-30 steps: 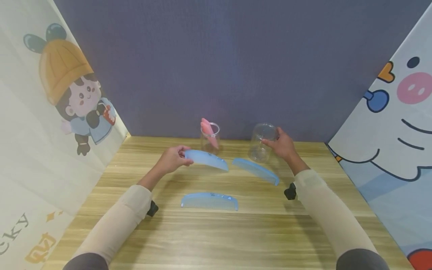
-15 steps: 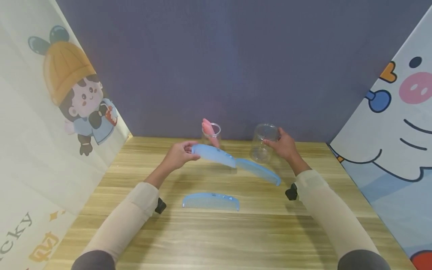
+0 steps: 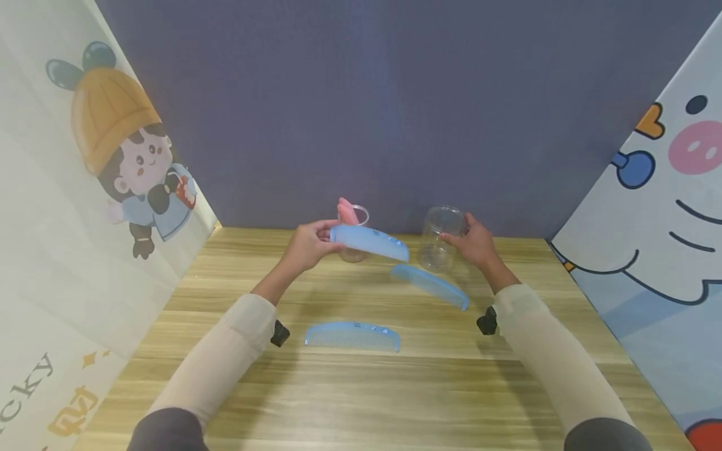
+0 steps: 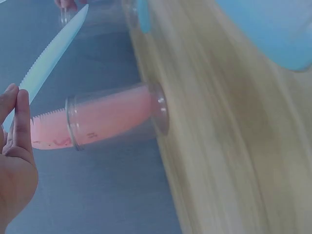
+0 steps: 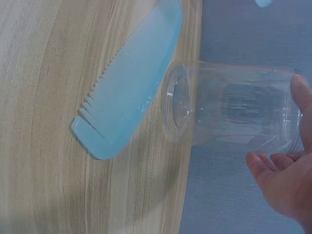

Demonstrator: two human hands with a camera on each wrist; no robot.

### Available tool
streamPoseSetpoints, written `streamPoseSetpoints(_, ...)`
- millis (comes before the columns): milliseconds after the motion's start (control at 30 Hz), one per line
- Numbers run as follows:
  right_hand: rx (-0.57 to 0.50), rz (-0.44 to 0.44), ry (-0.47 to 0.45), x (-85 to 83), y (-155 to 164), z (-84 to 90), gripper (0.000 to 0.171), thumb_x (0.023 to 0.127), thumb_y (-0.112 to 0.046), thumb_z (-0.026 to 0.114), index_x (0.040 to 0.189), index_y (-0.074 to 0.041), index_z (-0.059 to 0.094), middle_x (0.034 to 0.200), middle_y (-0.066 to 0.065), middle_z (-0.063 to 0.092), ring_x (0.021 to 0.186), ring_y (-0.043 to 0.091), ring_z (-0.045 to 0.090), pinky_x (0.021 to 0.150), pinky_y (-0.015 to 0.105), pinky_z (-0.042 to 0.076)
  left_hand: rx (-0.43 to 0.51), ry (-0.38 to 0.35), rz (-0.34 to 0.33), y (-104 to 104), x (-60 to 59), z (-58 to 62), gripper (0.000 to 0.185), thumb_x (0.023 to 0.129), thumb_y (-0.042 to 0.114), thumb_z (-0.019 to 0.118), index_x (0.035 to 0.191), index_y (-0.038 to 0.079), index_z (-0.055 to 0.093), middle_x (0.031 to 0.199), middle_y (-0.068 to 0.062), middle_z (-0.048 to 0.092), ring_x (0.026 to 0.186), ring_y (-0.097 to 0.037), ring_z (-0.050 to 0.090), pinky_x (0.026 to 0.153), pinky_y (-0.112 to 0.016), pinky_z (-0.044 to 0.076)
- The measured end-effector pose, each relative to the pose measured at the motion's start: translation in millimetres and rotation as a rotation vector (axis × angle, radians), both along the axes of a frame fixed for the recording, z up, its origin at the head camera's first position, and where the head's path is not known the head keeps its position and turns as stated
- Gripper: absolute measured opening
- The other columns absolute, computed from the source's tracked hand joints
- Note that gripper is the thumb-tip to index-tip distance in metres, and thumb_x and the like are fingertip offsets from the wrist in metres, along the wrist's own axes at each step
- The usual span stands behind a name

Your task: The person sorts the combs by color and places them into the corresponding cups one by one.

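Note:
My left hand [image 3: 314,242] pinches one end of a blue comb [image 3: 369,242] and holds it level in the air, just in front of a small clear cup [image 3: 354,233] that has a pink comb [image 3: 346,212] standing in it. In the left wrist view the fingertips [image 4: 14,105] pinch the blue comb [image 4: 53,53] beside the cup [image 4: 117,119]. My right hand [image 3: 474,243] grips a clear jar [image 3: 440,238] standing at the back of the wooden table [image 3: 429,388]. In the right wrist view the jar [image 5: 229,109] looks empty.
Two more blue combs lie on the table: one [image 3: 430,285] slanted in front of the jar, also in the right wrist view [image 5: 131,83], and one [image 3: 352,336] nearer me at the middle. Cartoon-printed walls close in left and right, and a purple wall [image 3: 361,113] stands behind.
My left hand has lifted the blue comb and carried it right and away, up to the cup with the pink comb. The right hand has stayed on the jar.

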State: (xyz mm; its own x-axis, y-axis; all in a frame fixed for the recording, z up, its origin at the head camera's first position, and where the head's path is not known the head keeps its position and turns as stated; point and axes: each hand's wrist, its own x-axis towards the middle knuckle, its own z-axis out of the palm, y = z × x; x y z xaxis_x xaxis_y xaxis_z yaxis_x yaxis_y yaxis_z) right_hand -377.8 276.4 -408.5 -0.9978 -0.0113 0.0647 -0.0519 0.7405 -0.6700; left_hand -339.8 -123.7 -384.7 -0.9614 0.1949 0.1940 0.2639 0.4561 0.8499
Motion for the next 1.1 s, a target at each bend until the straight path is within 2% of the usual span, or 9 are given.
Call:
streamPoseSetpoints(133, -0.003, 0.001, 0.005, 0.0, 0.1, -0.5, 0.108, 0.093, -0.051, 0.071, 0.161, 0.003, 0.006, 0.158, 0.035, 0.033, 0.14, 0.051, 0.041, 0.112, 0.064, 0.042, 0.015, -0.003, 0.008, 7.6, -2.3, 9.5, 0.06, 0.083, 0.018, 0.086, 0.136, 0.003, 0.063, 0.12, -0.019, 0.074, 0.112, -0.03, 0.072, 0.085, -0.03, 0.063)
streamPoseSetpoints(333, 0.011, 0.01, 0.008, -0.8, 0.4, -2.3, 0.108, 0.093, -0.052, 0.07, 0.162, 0.003, 0.007, 0.156, 0.035, 0.035, 0.14, 0.051, 0.042, 0.111, 0.064, 0.043, 0.064, -0.006, 0.014, 19.5, -7.9, 22.7, 0.06, 0.082, 0.02, 0.087, 0.137, 0.011, 0.065, 0.119, -0.015, 0.074, 0.109, -0.025, 0.071, 0.076, -0.024, 0.059)
streamPoseSetpoints(500, 0.023, 0.008, 0.0, 0.3, 0.7, -0.6, 0.112, 0.092, -0.059, 0.067, 0.161, 0.003, 0.005, 0.159, 0.034, 0.031, 0.141, 0.052, 0.04, 0.112, 0.064, 0.042, 0.127, -0.034, 0.009, 31.7, -15.7, 33.1, 0.06, 0.081, 0.024, 0.088, 0.137, 0.017, 0.066, 0.129, -0.008, 0.071, 0.116, -0.02, 0.066, 0.09, -0.03, 0.059)
streamPoseSetpoints(633, 0.018, 0.005, -0.006, 1.3, 0.1, 0.8, 0.113, 0.092, -0.06, 0.067, 0.162, 0.002, 0.005, 0.16, 0.033, 0.031, 0.141, 0.051, 0.041, 0.111, 0.064, 0.043, 0.134, -0.044, 0.003, 42.3, -22.1, 38.7, 0.059, 0.082, 0.023, 0.087, 0.136, 0.018, 0.067, 0.13, -0.008, 0.07, 0.121, -0.021, 0.065, 0.1, -0.036, 0.057)
streamPoseSetpoints(867, 0.005, 0.007, -0.002, 3.3, -2.0, 0.8, 0.11, 0.093, -0.054, 0.069, 0.162, 0.003, 0.006, 0.157, 0.035, 0.034, 0.14, 0.051, 0.041, 0.11, 0.064, 0.044, 0.16, -0.054, 0.016, 60.8, -30.4, 41.8, 0.058, 0.083, 0.021, 0.086, 0.137, 0.016, 0.066, 0.138, -0.012, 0.066, 0.127, -0.023, 0.063, 0.104, -0.036, 0.056)
streamPoseSetpoints(1000, 0.01, 0.001, 0.001, 2.9, -2.8, -0.6, 0.111, 0.092, -0.056, 0.069, 0.162, 0.002, 0.005, 0.157, 0.035, 0.034, 0.141, 0.05, 0.042, 0.11, 0.064, 0.044, 0.159, -0.037, 0.016, 71.6, -35.5, 42.9, 0.059, 0.082, 0.02, 0.086, 0.137, 0.015, 0.065, 0.132, -0.011, 0.069, 0.121, -0.021, 0.066, 0.102, -0.035, 0.057)
streamPoseSetpoints(1100, 0.005, -0.002, 0.009, 3.0, -3.5, -0.9, 0.112, 0.091, -0.057, 0.07, 0.162, 0.002, 0.006, 0.157, 0.034, 0.035, 0.14, 0.05, 0.042, 0.11, 0.063, 0.044, 0.169, -0.022, 0.005, 79.7, -38.4, 43.7, 0.059, 0.082, 0.018, 0.086, 0.137, 0.012, 0.065, 0.117, -0.01, 0.072, 0.105, -0.019, 0.067, 0.097, -0.037, 0.058)
